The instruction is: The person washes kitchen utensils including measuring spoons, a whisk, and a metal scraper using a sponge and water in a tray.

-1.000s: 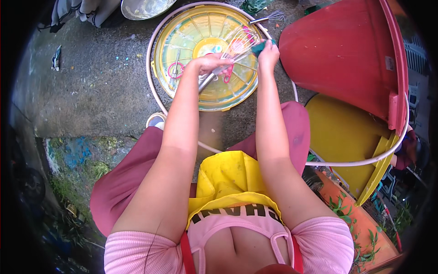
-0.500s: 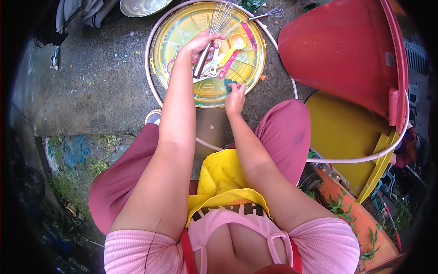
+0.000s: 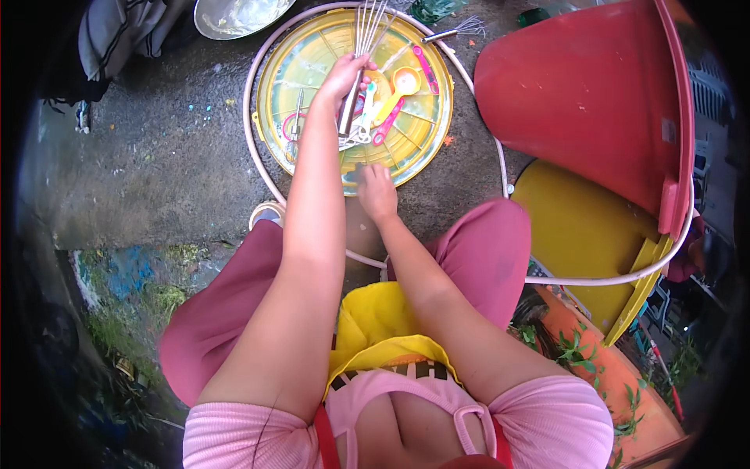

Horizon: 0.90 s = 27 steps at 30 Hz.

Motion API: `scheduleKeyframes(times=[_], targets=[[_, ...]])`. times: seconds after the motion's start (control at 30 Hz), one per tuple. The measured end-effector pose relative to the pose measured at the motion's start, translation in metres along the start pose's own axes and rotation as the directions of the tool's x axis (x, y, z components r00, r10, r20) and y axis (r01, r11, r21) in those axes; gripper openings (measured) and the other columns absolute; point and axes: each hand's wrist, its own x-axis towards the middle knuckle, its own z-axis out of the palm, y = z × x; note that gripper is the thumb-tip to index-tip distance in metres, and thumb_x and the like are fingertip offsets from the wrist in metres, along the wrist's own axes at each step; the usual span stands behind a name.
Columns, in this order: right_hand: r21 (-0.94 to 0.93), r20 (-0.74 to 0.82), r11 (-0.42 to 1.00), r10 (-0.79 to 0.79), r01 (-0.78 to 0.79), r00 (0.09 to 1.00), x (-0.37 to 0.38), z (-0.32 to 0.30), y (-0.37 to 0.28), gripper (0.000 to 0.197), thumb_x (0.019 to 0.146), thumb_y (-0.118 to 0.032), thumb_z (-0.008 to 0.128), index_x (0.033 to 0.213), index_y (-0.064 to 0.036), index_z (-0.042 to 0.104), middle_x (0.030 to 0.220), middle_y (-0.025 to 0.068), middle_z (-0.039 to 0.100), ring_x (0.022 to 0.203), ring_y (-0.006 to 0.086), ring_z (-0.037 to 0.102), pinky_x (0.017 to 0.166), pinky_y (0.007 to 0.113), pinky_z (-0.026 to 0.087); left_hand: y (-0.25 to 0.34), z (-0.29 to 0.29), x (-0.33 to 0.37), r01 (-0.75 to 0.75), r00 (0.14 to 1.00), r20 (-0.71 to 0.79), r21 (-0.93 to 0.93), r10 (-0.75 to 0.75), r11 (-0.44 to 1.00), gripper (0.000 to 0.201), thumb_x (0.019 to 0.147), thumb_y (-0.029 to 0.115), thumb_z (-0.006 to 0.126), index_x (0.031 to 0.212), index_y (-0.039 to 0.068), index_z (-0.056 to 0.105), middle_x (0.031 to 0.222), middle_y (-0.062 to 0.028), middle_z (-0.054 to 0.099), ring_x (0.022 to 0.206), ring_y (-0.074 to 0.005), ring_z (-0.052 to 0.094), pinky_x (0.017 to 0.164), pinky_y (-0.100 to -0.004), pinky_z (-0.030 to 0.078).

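My left hand [image 3: 342, 80] is closed round the dark handle of a wire whisk [image 3: 349, 111], its wires pointing away from me over a round yellow tub lid [image 3: 418, 150]. My right hand [image 3: 380, 192], fingers bunched, pinches a dark green scouring pad [image 3: 362, 175] at the lid's near edge; the pad is blurred. On the lid between and beyond my hands lie a yellow measuring scoop [image 3: 405, 81], a pink measuring spoon [image 3: 426, 70], another pink spoon [image 3: 388, 125] and white measuring spoons [image 3: 361, 134]. A thin metal utensil [image 3: 298, 113] rests left of my wrist.
A pale hose [image 3: 251, 133] loops round the lid and runs right. A smaller whisk [image 3: 455, 33] lies across the lid's far right edge. To the right lies a large red tub [image 3: 570, 102], above a yellow panel [image 3: 574, 242]. A metal bowl [image 3: 238, 19] sits far left on wet concrete.
My right hand has drawn back and left with the scouring pad. The whisk has shifted slightly right and stands more upright in my left hand. The metal utensil has come into sight.
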Motion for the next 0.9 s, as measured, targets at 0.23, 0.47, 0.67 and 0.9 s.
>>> scheduleKeyframes(times=[0.23,0.47,0.67,0.9], targets=[[-0.113,0.202,0.962,-0.222,0.248,0.954,0.008,-0.008,-0.011,0.028,0.075,-0.005,0.048,0.099,-0.0157,0.056,0.093,0.01,0.049,0.091,0.0274,0.051,0.073,0.036,0.049,-0.005,0.004,-0.022,0.101,0.994,-0.022,-0.259,-0.11,0.961,0.026,0.096,0.025,0.036,0.091,0.003,0.049,0.077,-0.0044,0.054,0.055,-0.0092,0.048,0.046,-0.0217,0.043],[0.269,0.186,0.953,0.088,-0.137,0.979,0.057,-0.034,0.003,0.019,0.068,-0.003,0.058,0.086,-0.0069,0.057,0.079,0.014,0.057,0.069,0.029,0.058,0.067,0.037,0.048,0.039,0.005,-0.068,0.106,0.994,0.046,-0.356,-0.096,0.929,0.027,0.097,0.022,0.031,0.097,0.003,0.05,0.078,-0.004,0.053,0.055,-0.0091,0.046,0.048,-0.0214,0.043],[0.877,0.203,0.345,0.366,-0.335,0.908,0.109,-0.138,-0.078,0.011,0.08,-0.012,0.063,0.083,-0.0024,0.057,0.075,0.0003,0.055,0.065,0.0097,0.052,0.059,0.024,0.043,0.077,-0.008,-0.136,0.118,0.991,-0.043,-0.138,-0.125,0.983,0.031,0.097,0.022,0.029,0.101,0.003,0.053,0.071,-0.0027,0.052,0.056,-0.0069,0.047,0.049,-0.0196,0.042],[0.237,-0.401,0.967,0.013,0.09,0.916,0.109,-0.28,-0.164,0.023,0.07,-0.023,0.071,0.07,-0.0051,0.056,0.086,0.0115,0.048,0.089,0.0298,0.045,0.079,0.042,0.037,0.152,0.076,-0.253,0.156,0.982,0.065,0.246,-0.177,0.957,0.04,0.096,0.022,0.027,0.133,0.009,0.035,0.08,-0.0024,0.056,0.048,-0.0064,0.045,0.044,-0.0201,0.04]])
